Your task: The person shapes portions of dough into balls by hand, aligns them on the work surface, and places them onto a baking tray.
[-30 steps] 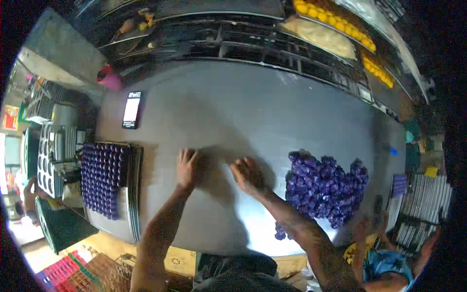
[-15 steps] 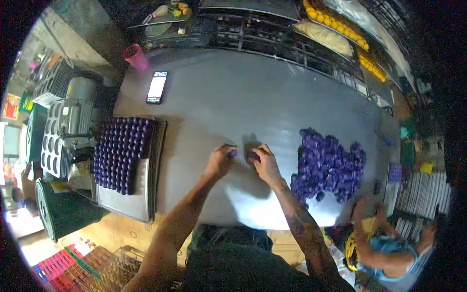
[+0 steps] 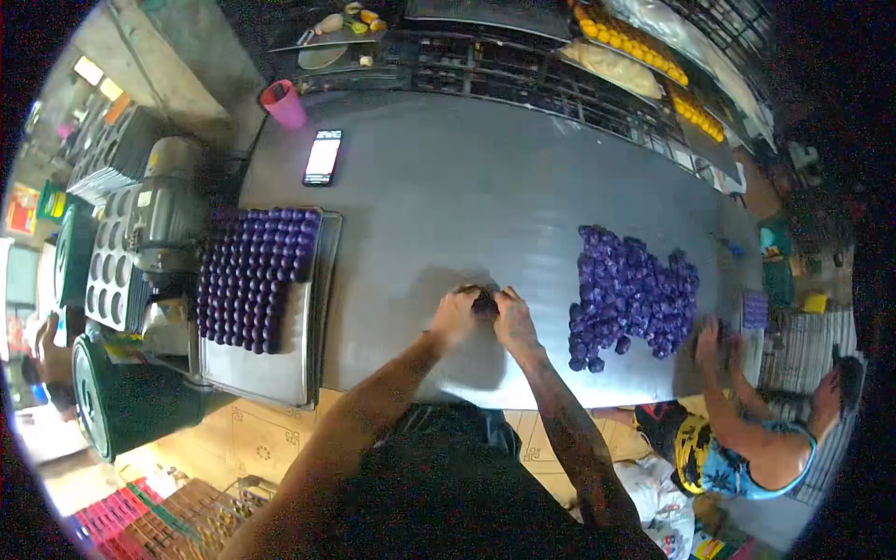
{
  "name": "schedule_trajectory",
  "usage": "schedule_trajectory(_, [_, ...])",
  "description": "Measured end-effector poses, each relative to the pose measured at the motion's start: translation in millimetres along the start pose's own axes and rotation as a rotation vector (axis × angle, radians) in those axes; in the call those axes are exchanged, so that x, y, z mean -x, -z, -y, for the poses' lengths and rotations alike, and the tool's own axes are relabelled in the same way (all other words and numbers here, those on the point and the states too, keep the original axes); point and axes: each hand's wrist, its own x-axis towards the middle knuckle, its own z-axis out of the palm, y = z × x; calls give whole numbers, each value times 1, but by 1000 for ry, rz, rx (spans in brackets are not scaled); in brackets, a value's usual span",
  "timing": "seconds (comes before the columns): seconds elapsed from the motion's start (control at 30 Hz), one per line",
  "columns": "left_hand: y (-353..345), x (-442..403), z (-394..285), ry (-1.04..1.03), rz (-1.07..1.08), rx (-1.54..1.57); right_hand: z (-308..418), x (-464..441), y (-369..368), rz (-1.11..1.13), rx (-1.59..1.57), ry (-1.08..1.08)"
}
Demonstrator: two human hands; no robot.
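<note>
My left hand (image 3: 455, 315) and my right hand (image 3: 512, 320) are close together above the metal tabletop (image 3: 439, 205), fingers curled inward. Between the fingertips is a dark purple dough piece (image 3: 483, 301), partly covered by the fingers, and both hands grip it. To the right lies a spread of rough purple dough lumps (image 3: 630, 299). On the left, smooth round purple dough balls (image 3: 252, 271) stand in tight rows on a metal tray (image 3: 252, 369), whose front part shows bare metal.
A lit phone (image 3: 323, 157) and a pink cup (image 3: 283, 105) are at the far left of the table. Another person's hands (image 3: 711, 343) rest near the right edge. A machine (image 3: 166, 205) and a green bin (image 3: 121, 397) stand left. Racks with yellow items (image 3: 635, 49) line the back.
My hands have come together, where before they were apart with a purple piece at each. The view has shifted slightly, and the other person at the right sits differently in it.
</note>
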Motion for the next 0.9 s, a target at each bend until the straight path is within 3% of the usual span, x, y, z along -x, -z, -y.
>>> schedule_trajectory(0.07, [3,-2,-4,12,-29,2,-4,2,3,143,-62,-43])
schedule_trajectory(0.13, [40,-2,-21,204,26,226,0,-3,14,224,-107,-35])
schedule_trajectory(0.2, [63,-2,3,320,-134,179,8,4,39,-23,-298,-101])
schedule_trajectory(0.27, [101,-15,76,259,-523,-48,-30,22,13,-154,-397,-180])
schedule_trajectory(0.3, [141,-35,92,317,-561,-179,-48,30,4,-285,-487,-257])
schedule_trajectory(0.33, [181,-56,107,382,-594,-309,-55,35,4,-282,-486,-246])
schedule_trajectory(0.4, [252,-96,121,454,-701,-576,-63,41,0,-301,-269,-57])
schedule_trajectory(0.47, [289,-131,157,552,-673,-610,-67,43,-6,-304,-262,-63])
schedule_trajectory(0.53, [322,-168,204,800,-204,-672,-69,41,-18,-320,-304,-114])
schedule_trajectory(0.57, [354,-173,188,891,-76,-329,-70,43,-24,-320,-348,-165])
schedule_trajectory(0.63, [343,-188,224,853,-122,-351,-68,36,-26,-281,-279,-182])
schedule_trajectory(0.67, [305,-195,278,742,-261,-730,-65,37,-22,-263,-196,-245])
schedule_trajectory(0.9, [326,-209,249,857,-153,-364,-47,27,-21,-251,-61,-260])
